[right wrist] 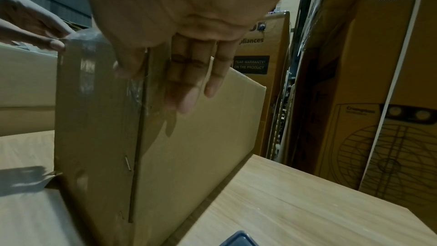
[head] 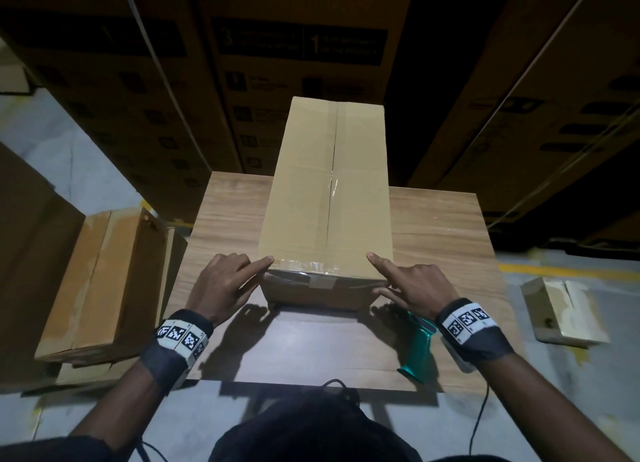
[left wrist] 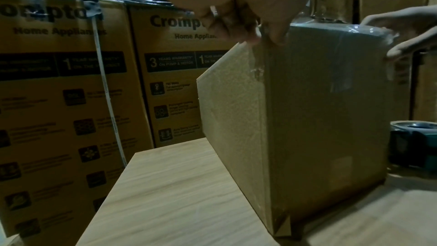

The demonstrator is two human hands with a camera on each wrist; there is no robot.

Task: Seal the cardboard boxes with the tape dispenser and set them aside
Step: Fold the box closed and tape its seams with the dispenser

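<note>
Plain tan long cardboard box (head: 325, 191): uniform light brown, clear glossy tape strip (head: 333, 184) along centre seam and over near edge. 
Pale wood-grain laminate worktop (head: 228, 215): beige, faint darker streaks. 
Teal plastic tape dispenser handle (head: 417, 350): solid blue-green. 
Dark fabric wristbands (head: 180, 340): black-and-white square marker patterns on white blocks. 
Stacked brown printed appliance cartons (left wrist: 71, 81): ochre, black lettering, black icon panels, white strap. 
Grey concrete floor (head: 568, 267): yellow painted line.
</note>
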